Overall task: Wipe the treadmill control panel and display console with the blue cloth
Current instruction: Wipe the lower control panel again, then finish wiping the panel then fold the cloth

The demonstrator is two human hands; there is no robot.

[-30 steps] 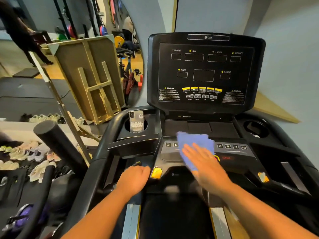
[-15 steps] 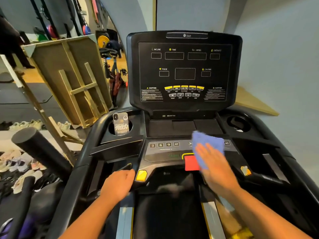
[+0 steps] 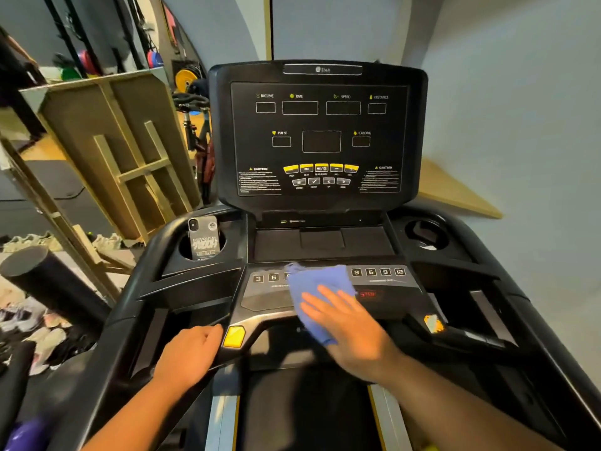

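The blue cloth [image 3: 313, 281] lies on the treadmill's lower control panel [image 3: 387, 289], over its middle. My right hand [image 3: 349, 327] presses flat on the cloth with straight fingers. Numbered keys show on both sides of the cloth, and a red stop label glows just right of my fingers. The upright display console [image 3: 320, 138] stands behind, dark, with yellow and grey buttons low on its face. My left hand [image 3: 188, 356] grips the black handlebar at the panel's left end, beside a yellow grip pad [image 3: 233, 336].
A phone [image 3: 204, 237] stands in the left cup holder; the right cup holder [image 3: 426, 234] holds nothing large. A wooden frame [image 3: 123, 157] leans at left with shoes on the floor below. A black foam roller [image 3: 48, 281] juts in at left. A grey wall stands right.
My right hand has slid the cloth from the panel's right side back toward its middle, uncovering the right row of numbered keys. My left hand keeps its grip on the handlebar.
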